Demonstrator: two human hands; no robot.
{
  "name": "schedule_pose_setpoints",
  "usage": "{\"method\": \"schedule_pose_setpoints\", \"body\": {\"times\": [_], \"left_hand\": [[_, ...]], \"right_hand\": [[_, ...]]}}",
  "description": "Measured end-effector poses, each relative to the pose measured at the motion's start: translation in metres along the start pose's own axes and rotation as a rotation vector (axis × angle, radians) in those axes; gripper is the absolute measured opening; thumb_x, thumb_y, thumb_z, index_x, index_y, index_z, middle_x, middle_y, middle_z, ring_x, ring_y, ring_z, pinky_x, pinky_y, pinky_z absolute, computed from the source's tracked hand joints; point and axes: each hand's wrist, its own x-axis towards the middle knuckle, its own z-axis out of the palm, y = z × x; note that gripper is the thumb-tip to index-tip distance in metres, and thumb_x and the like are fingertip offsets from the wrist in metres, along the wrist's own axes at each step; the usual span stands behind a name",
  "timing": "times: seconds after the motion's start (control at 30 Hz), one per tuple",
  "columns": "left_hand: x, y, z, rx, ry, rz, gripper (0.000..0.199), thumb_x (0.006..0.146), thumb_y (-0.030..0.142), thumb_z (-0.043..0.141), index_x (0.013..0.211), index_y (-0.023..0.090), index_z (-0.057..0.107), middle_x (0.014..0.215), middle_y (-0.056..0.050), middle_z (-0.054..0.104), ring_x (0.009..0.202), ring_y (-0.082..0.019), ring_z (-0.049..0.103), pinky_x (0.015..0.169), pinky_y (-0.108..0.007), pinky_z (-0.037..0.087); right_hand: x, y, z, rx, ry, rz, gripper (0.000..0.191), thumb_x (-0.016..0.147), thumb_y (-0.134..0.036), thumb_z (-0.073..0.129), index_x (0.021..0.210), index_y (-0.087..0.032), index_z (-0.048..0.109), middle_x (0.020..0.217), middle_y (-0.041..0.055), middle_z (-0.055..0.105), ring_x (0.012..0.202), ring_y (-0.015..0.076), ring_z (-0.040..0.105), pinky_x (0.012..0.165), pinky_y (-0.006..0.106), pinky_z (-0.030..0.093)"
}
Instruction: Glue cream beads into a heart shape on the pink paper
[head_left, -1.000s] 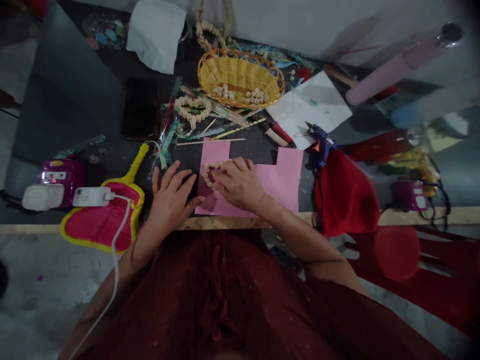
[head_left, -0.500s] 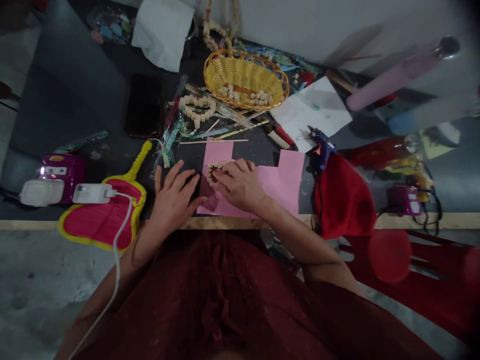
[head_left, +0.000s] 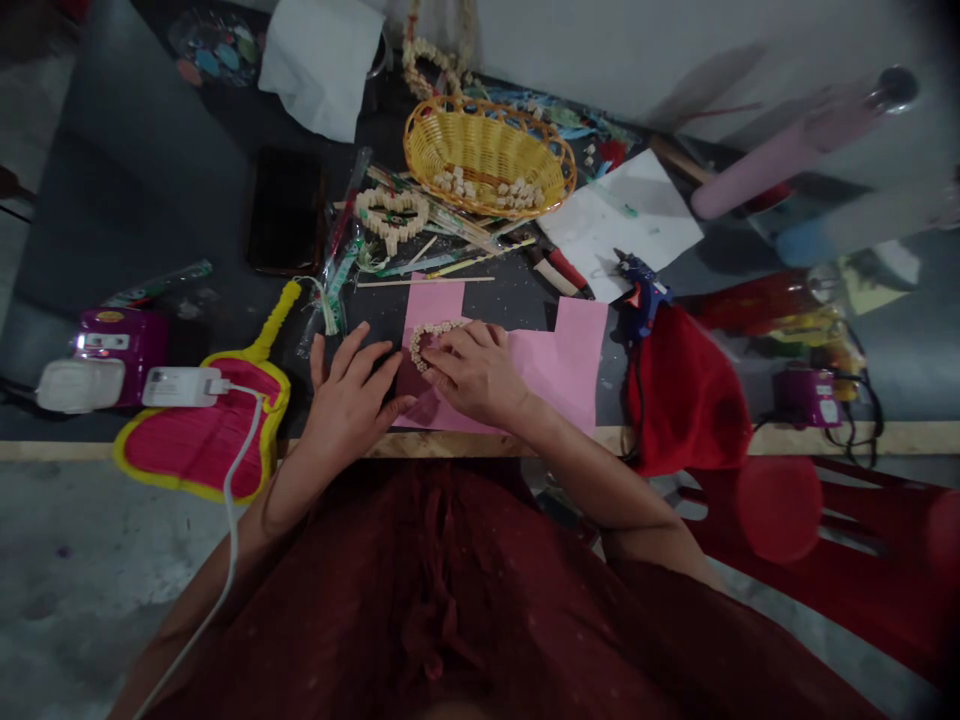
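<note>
A small loop of pale beads [head_left: 417, 350], perhaps heart-shaped, lies on a pink sheet of paper [head_left: 555, 365] near the table's front edge. My right hand [head_left: 480, 368] curls over the loop's right side, its thumb and fingertips on the beads, so that side is hidden. To the left, my left hand [head_left: 350, 395] is spread out on the dark table, holding nothing. Its thumb reaches the lower left edge of the pink paper. Beyond the paper, a thin wooden stick [head_left: 426, 282] lies across its upper left tab.
A yellow wicker basket [head_left: 491, 125] with bead clusters stands behind. Around it are a beaded heart [head_left: 391, 217], red-handled pliers [head_left: 562, 272] and a blue glue gun [head_left: 641, 290]. A phone [head_left: 286, 210] and a pink-and-yellow fan [head_left: 202, 440] sit left, a red cloth [head_left: 686, 400] right.
My right hand has shifted very slightly on the bead loop, and a little more of the loop's upper edge shows. My left hand stays spread in place.
</note>
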Motion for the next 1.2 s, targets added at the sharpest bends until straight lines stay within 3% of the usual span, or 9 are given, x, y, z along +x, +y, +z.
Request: {"method": "schedule_pose_setpoints", "body": {"times": [0.6,0.93,1.2], "left_hand": [[-0.006,0.005,0.001,0.024,-0.003,0.039,0.04,0.102,0.046,0.062,0.135,0.024,0.068,0.143,-0.014,0.068,0.154,-0.038,0.042,0.132,-0.066,0.005],[-0.007,0.003,0.004,0.005,-0.004,0.031,0.039,0.103,0.046,0.061,0.135,0.025,0.069,0.143,-0.013,0.067,0.155,-0.038,0.041,0.132,-0.066,0.006],[-0.008,0.002,0.005,0.014,0.004,0.055,0.037,0.1,0.038,0.066,0.133,0.022,0.068,0.144,-0.014,0.067,0.155,-0.039,0.04,0.132,-0.067,0.006]], "right_hand": [[-0.011,0.006,-0.005,0.014,-0.009,-0.02,0.03,0.108,-0.044,0.053,0.118,-0.028,0.076,0.115,0.0069,0.073,0.111,0.0274,0.052,0.095,0.046,0.034],[-0.016,0.002,-0.002,0.019,0.005,0.009,0.034,0.098,-0.054,0.067,0.114,-0.025,0.075,0.118,0.0083,0.073,0.111,0.0297,0.052,0.096,0.049,0.031],[-0.01,-0.008,0.005,-0.023,0.063,0.058,0.019,0.101,-0.04,0.064,0.098,-0.024,0.074,0.11,0.006,0.075,0.109,0.0275,0.053,0.094,0.048,0.03]]}}
